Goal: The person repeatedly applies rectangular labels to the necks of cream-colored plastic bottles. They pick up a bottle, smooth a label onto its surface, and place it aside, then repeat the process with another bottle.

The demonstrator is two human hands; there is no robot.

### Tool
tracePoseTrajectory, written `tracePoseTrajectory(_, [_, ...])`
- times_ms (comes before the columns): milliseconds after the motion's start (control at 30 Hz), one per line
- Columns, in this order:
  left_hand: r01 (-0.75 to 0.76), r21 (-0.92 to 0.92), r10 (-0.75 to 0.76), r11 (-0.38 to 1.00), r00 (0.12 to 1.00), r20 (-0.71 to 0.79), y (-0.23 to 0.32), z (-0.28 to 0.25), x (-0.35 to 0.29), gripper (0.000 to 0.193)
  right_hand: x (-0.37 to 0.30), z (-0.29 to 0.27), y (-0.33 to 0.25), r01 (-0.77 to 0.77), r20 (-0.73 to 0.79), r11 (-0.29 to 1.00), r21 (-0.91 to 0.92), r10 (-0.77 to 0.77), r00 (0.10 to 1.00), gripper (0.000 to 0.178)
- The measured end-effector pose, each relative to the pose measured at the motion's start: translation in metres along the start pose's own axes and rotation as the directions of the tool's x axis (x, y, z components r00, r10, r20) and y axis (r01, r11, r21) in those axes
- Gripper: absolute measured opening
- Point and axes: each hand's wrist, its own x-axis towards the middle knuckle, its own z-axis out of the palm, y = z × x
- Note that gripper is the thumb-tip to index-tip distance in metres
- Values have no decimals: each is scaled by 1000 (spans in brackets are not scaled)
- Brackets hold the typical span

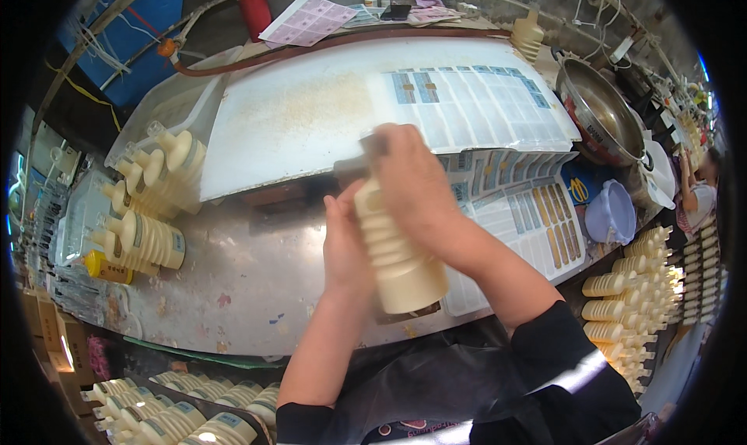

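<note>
A cream ribbed bottle (406, 270) stands tilted in front of me, its wide base toward me. My left hand (345, 231) is closed around its left side, fingers and thumb near the shoulder. My right hand (416, 184) is bent over the upper part, blurred by motion. Between its fingertips is a small dark flat piece (375, 145), too blurred to name; it hides the bottle's neck. Right of the bottle lie sheets of blue-grey and brown decals (517, 219). Behind is a white board (296, 118) with another decal sheet (467, 106) on it.
Similar ribbed bottles (159, 169) stand at the left beside a yellow container (107, 268). More fill racks at lower left (202, 429) and right (615, 309). A metal pan (599, 106) and a lilac bucket (611, 211) are at the right. A person (700, 192) is at the far right.
</note>
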Motion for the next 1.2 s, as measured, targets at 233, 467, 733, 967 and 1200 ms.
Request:
tracePoseTrajectory(233, [-106, 555, 121, 825, 993, 9, -10, -15, 19, 42, -9, -7, 51, -14, -77, 983, 181, 29, 997, 35])
tracePoseTrajectory(467, [-245, 579, 278, 778, 960, 34, -12, -24, 16, 40, -14, -7, 85, 41, -142, 981, 191, -14, 990, 36])
tracePoseTrajectory(733, [-287, 922, 379, -260, 848, 371, -14, 1, -37, 80, -17, -5, 40, 50, -102, 934, 354, -15, 995, 39])
tracePoseTrajectory(967, [-196, 972, 303, 132, 941, 149, -19, 6, -41, 99, -25, 8, 87, -34, -193, 933, 359, 110, 975, 41])
tracePoseTrajectory(1200, [-172, 967, 326, 187, 940, 104, -21, 2, -38, 102, -16, -11, 54, 32, -240, 940, 340, 54, 969, 40])
